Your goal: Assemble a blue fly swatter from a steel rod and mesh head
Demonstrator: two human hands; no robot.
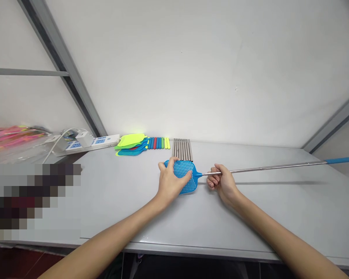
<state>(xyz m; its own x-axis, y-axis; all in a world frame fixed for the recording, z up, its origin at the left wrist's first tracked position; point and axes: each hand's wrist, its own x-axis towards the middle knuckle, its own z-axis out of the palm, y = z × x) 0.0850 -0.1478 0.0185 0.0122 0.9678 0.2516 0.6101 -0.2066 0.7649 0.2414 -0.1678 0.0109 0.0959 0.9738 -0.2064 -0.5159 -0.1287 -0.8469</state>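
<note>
A blue fly swatter [184, 170] with a perforated head and a long extended metal rod stretches sideways above the table. My left hand [172, 179] grips its head, thumb on the near face and fingers at the far edge. Around the rod, just right of the head, my right hand [222, 181] is closed. The rod runs on to a blue handle [341, 159] at the far right, which passes out of view.
Against the wall lie a pile of yellow, green and blue swatter heads [133, 140], a row of coloured handles [159, 143] and several metal rods [182, 150]. A power strip [100, 142] and plastic-wrapped pink items [14, 135] sit left on the grey table [119, 201]. One left area is pixelated.
</note>
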